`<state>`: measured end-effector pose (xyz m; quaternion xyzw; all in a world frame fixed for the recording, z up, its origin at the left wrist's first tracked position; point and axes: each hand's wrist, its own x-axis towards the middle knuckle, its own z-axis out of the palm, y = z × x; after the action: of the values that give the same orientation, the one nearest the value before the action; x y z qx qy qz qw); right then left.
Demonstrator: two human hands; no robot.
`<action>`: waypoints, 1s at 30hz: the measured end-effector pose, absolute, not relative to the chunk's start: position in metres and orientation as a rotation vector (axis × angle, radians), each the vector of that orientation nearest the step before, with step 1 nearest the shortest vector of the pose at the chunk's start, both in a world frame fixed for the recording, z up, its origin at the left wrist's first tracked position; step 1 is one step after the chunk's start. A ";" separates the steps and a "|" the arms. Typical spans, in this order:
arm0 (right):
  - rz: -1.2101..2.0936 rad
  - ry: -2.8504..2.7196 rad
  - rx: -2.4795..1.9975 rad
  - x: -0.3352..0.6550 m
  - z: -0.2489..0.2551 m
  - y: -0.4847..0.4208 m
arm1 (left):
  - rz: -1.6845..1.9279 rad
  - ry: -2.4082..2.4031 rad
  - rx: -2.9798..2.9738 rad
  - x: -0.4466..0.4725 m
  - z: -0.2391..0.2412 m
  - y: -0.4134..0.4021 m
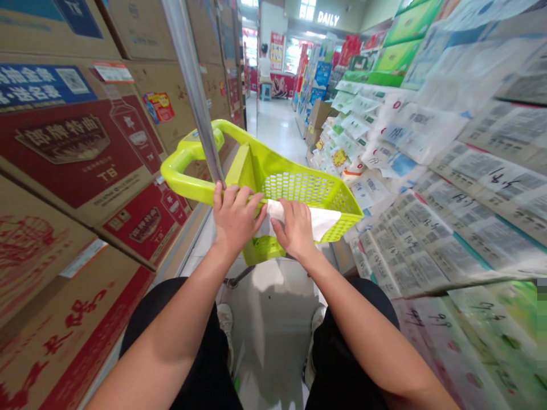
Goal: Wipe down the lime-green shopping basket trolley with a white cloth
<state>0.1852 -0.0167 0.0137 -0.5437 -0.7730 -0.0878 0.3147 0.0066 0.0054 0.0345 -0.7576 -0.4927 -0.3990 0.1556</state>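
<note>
A lime-green plastic shopping basket (299, 191) on wheels stands in the aisle in front of me, with a metal pull handle (194, 85) rising past its near rim. My left hand (235, 219) rests on the near rim beside the base of that handle, fingers curled over the edge. My right hand (296, 230) presses a white cloth (320, 219) against the same rim, just right of the left hand. The two hands nearly touch.
Stacked cardboard cartons (77, 171) with red and blue print wall the left side. Shelves of white and green packaged goods (448, 188) slope along the right. The narrow tiled aisle (277, 125) runs ahead to a lit display. My knees and shoes show below.
</note>
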 end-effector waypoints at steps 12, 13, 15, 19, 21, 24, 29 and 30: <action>-0.262 -2.066 -1.908 0.305 0.007 -0.019 | -1.213 -1.534 -2.126 -0.040 0.046 0.017; -0.270 -2.063 -1.923 0.308 0.006 -0.020 | -1.234 -1.543 -2.127 -0.041 0.046 0.017; -0.295 -2.055 -1.930 0.310 0.005 -0.021 | -1.244 -1.555 -2.128 -0.040 0.045 0.015; -0.311 -2.000 -1.938 0.299 0.007 -0.016 | -1.219 -1.541 -2.109 -0.031 0.043 0.010; -0.307 -1.972 -1.925 0.286 0.009 -0.012 | -1.195 -1.519 -2.086 -0.023 0.041 0.006; -0.292 -1.949 -1.833 0.254 0.013 -0.010 | -1.165 -1.484 -2.056 -0.008 0.039 0.001; -0.130 -1.980 -1.456 0.193 0.019 -0.017 | -1.161 -1.445 -2.072 0.012 0.032 -0.004; -0.106 -1.990 -1.400 0.188 0.020 -0.018 | -1.158 -1.433 -2.087 0.014 0.031 -0.004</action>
<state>0.1878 -0.0185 0.0197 -0.5395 -0.7665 -0.0407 0.3459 0.0137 -0.0041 0.0309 -0.7376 -0.5067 -0.4094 0.1780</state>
